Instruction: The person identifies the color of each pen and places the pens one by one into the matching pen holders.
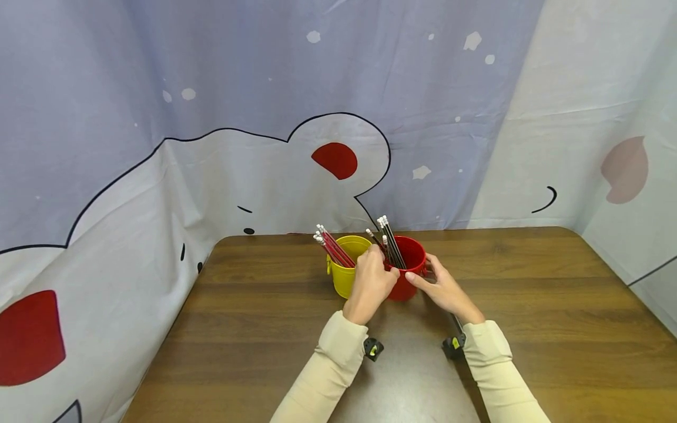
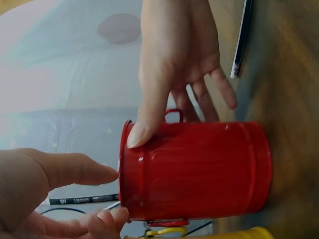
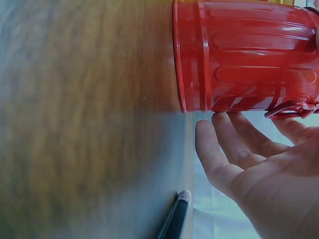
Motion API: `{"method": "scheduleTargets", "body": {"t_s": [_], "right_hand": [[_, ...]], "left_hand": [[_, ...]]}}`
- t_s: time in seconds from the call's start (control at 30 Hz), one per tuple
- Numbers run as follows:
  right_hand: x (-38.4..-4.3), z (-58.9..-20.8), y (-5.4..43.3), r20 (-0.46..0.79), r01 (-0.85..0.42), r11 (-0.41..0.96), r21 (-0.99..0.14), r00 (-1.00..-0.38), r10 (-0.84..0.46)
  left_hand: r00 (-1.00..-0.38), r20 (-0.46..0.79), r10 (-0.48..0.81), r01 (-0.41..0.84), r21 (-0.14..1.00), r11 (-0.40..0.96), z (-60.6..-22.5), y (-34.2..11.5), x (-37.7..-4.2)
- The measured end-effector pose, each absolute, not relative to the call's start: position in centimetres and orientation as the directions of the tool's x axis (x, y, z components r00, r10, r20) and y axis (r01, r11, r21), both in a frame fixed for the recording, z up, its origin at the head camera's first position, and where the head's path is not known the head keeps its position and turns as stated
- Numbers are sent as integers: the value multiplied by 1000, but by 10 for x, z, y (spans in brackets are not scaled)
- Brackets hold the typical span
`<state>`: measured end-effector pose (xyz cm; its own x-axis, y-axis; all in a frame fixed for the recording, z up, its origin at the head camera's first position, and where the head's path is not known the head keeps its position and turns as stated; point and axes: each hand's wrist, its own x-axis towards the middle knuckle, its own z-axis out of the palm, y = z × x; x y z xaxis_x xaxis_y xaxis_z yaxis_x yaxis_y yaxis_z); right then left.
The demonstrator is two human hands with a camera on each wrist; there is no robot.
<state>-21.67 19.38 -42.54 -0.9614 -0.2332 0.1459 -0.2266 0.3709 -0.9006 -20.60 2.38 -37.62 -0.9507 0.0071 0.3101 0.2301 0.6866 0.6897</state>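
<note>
A red bucket [image 1: 403,288] stands on the table, holding black pencils [image 1: 390,238] with white erasers upward. My right hand [image 1: 446,291] steadies it from the right, thumb by the rim and fingers [image 3: 227,132] along the side near its handle. At the left of the rim is my left hand [image 1: 370,282], thumb and bent fingers [image 2: 119,215] apart, fingertips close to the pencils. Beside the red bucket is a yellow bucket [image 1: 344,286] with several red pencils [image 1: 338,249], partly covered by the left hand.
A black pencil [image 3: 177,219] lies on the wooden table [image 1: 254,329] beneath the right wrist. Behind the table's far edge hangs a patterned curtain [image 1: 254,170]. Each wrist carries a small black camera [image 1: 373,349].
</note>
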Motion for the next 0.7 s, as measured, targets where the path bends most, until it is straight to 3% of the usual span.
{"method": "scheduleTargets", "body": {"t_s": [0.23,0.47,0.7], "right_hand": [[-215,-424,194,128,-207,394,-895,-967,-219],[-226,-430,210,65,-167,352,-921,-956,-285],[-231,-430,229,21,-134,412,-901,-963,-269]], "left_hand": [[-965,258,-39,171,736,655,-394,24,-191],[-986,146,74,159,742,651,-417,43,-180],[-990,59,128,129,747,652,-437,72,-183]]}}
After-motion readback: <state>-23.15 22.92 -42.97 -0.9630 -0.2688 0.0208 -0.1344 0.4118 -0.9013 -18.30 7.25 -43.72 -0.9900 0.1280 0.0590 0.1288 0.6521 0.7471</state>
